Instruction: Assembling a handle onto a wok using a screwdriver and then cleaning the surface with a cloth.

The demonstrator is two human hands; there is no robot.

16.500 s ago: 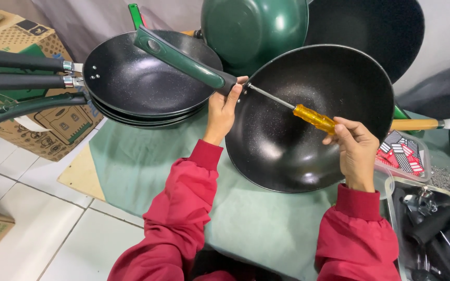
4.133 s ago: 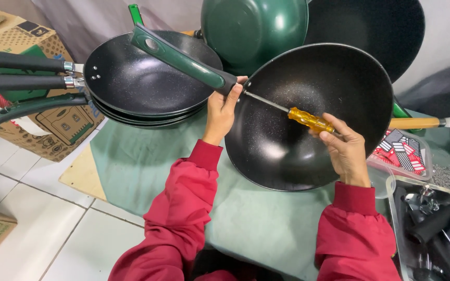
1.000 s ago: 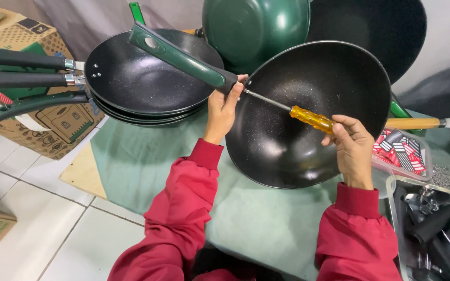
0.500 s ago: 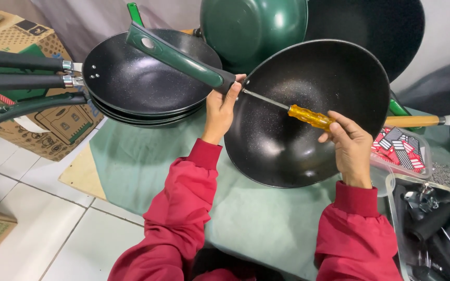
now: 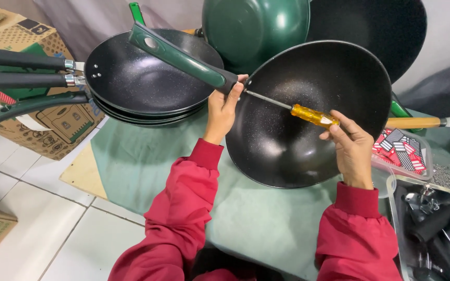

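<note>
A black wok (image 5: 308,119) is held tilted over the green-covered table (image 5: 147,161) – its rim near the right edge. The yellow-handled screwdriver (image 5: 308,114) is gripped by the closed right hand (image 5: 350,148), its tip at the rim joint, where the green handle (image 5: 183,56) is clasped by the left hand (image 5: 225,106). Farther back, stacked pans (image 5: 147,78) lie toward the table's left corner.

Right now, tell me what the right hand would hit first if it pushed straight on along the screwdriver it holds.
The right hand points up-left along the yellow-handled screwdriver. Going straight on, it would probably first meet the black wok wall where the green handle joins, beside the left hand. Depth is hard to judge.
</note>
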